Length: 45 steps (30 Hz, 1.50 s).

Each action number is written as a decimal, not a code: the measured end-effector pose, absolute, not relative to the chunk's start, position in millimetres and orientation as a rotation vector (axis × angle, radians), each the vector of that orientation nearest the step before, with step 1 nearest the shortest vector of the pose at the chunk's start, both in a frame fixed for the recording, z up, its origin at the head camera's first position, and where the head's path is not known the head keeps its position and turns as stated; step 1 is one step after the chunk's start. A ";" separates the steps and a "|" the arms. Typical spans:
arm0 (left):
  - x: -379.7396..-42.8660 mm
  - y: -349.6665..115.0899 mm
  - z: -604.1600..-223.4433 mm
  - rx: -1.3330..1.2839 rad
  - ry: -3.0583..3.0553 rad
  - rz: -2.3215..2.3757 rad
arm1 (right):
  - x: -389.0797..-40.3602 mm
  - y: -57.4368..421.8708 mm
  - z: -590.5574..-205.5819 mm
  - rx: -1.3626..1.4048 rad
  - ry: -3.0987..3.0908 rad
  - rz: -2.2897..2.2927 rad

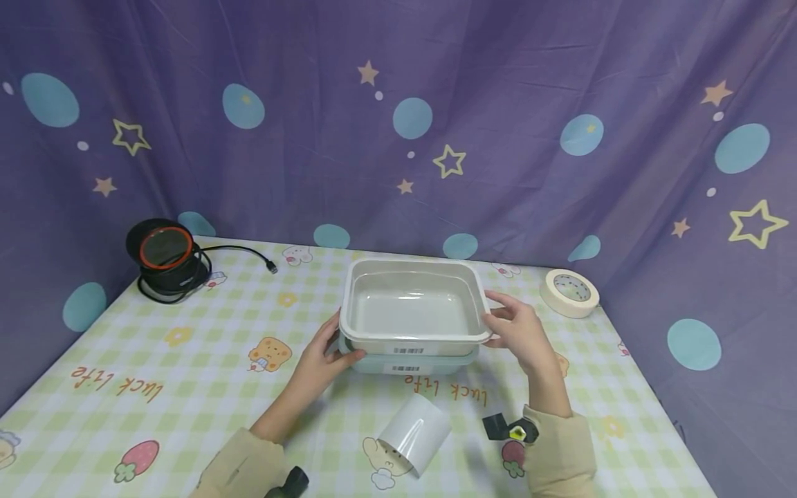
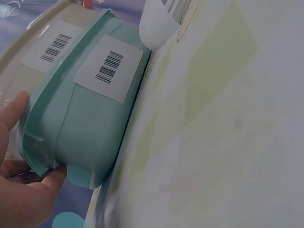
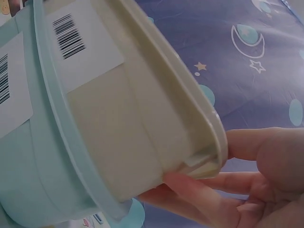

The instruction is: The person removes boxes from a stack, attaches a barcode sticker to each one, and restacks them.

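A cream plastic bin (image 1: 407, 304) sits nested in a teal bin (image 1: 411, 363), both bearing barcode labels on the near side. My left hand (image 1: 324, 356) is at their left end. In the left wrist view, its fingers grip the end of the teal bin (image 2: 90, 128) below the rim, and one fingertip touches the cream bin (image 2: 31, 78). At the right end, my right hand (image 1: 517, 328) pinches the cream bin by its rim, as the right wrist view shows with the fingers (image 3: 199, 192) under the edge. A white cup (image 1: 416, 432) lies on its side in front of the bins.
A black round device (image 1: 165, 252) with an orange ring and a USB cable (image 1: 249, 250) stands at the back left. A roll of cream tape (image 1: 569, 294) lies at the back right. Purple curtain (image 1: 398, 194) surrounds the checked tablecloth (image 1: 212, 387).
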State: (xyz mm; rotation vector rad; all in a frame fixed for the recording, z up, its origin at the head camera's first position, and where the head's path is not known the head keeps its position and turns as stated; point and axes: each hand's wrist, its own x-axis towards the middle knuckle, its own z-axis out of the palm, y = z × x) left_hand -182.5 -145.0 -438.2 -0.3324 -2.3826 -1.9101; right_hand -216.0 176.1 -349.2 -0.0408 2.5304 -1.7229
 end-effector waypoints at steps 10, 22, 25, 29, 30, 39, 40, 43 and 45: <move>-183.4 -144.6 -438.9 -0.384 -2.369 -1.906 | -217.3 174.9 -353.7 -0.063 2.534 -1.659; -183.8 -143.3 -439.5 -0.368 -2.374 -1.909 | -219.5 177.5 -358.8 -0.127 2.576 -1.498; -183.7 -143.1 -439.2 -0.361 -2.373 -1.920 | -220.3 178.8 -361.1 -0.141 2.590 -1.469; -183.5 -143.0 -438.4 -0.350 -2.372 -1.931 | -221.8 180.9 -365.1 -0.173 2.599 -1.429; -183.5 -143.0 -438.1 -0.350 -2.374 -1.927 | -222.1 181.4 -366.0 -0.176 2.595 -1.423; -184.7 -144.3 -439.0 -0.358 -2.381 -1.907 | -225.6 184.3 -370.8 -0.203 2.509 -1.449; -184.9 -144.5 -439.7 -0.356 -2.382 -1.906 | -225.8 184.4 -371.1 -0.202 2.502 -1.453; -185.1 -144.9 -440.9 -0.360 -2.387 -1.898 | -225.8 185.0 -372.1 -0.208 2.498 -1.446; -184.6 -145.0 -441.2 -0.354 -2.392 -1.894 | -225.6 185.2 -372.3 -0.207 2.494 -1.446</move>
